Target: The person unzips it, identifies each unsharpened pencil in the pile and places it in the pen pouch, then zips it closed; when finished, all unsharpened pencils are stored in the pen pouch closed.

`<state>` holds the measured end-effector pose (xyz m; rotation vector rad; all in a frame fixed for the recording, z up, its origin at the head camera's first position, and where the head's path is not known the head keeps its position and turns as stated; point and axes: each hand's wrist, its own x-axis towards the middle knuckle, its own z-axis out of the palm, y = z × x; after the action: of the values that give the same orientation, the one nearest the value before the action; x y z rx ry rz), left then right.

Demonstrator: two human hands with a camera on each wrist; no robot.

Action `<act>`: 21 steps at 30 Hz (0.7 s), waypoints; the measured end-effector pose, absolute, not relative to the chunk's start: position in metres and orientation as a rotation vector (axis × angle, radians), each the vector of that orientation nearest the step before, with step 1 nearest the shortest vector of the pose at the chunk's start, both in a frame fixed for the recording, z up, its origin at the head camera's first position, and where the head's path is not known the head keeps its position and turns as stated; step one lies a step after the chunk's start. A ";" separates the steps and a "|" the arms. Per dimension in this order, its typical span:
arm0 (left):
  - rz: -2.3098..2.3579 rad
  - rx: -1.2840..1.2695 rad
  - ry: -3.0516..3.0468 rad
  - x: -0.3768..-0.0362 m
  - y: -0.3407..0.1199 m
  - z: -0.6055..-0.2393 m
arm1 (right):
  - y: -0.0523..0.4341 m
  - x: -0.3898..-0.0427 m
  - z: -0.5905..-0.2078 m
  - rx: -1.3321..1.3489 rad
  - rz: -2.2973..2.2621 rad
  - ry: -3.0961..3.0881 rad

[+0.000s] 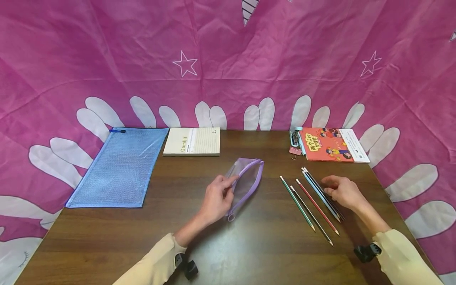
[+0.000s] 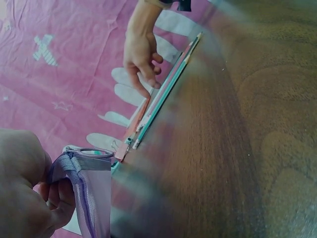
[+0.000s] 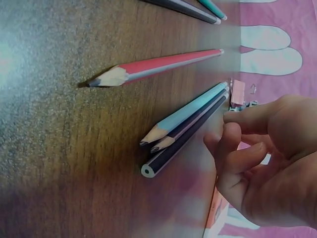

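My left hand (image 1: 216, 201) grips the edge of a see-through purple zipper pouch (image 1: 246, 183) near the middle of the table; its mouth gapes between the two zipper edges. In the left wrist view, the thumb and fingers pinch the pouch (image 2: 91, 198) by its zipper end. My right hand (image 1: 343, 192) hovers just right of a bunch of pencils, its fingers loosely bent. That bunch has a light blue pencil (image 3: 188, 111) and dark ones, one an unsharpened black pencil (image 3: 171, 152). To its left lie a red pencil (image 1: 318, 207), a black pencil (image 1: 311, 215) and a green pencil (image 1: 296, 202).
A blue mesh zipper bag (image 1: 117, 170) lies at the left, beside a cream notebook (image 1: 203, 141) at the back edge. A red picture book (image 1: 325, 145) lies back right, with a pink binder clip (image 1: 295, 151) next to it. Pink cloth (image 1: 228, 51) hangs behind the table.
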<state>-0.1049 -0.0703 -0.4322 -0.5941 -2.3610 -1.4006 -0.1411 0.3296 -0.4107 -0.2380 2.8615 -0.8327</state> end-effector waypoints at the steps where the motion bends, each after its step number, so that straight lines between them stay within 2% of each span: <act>1: -1.397 -0.594 -2.358 -0.105 -0.070 -0.433 | 0.330 -0.141 -0.411 -0.232 -0.839 2.851; 21: -1.415 -0.602 -2.371 -0.106 -0.071 -0.433 | 0.329 -0.144 -0.425 -0.177 -0.910 2.859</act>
<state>-0.1060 -0.0707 -0.4325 -0.6017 -2.3705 -1.4148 -0.1441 0.3291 -0.4247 -0.1773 2.8590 -0.9098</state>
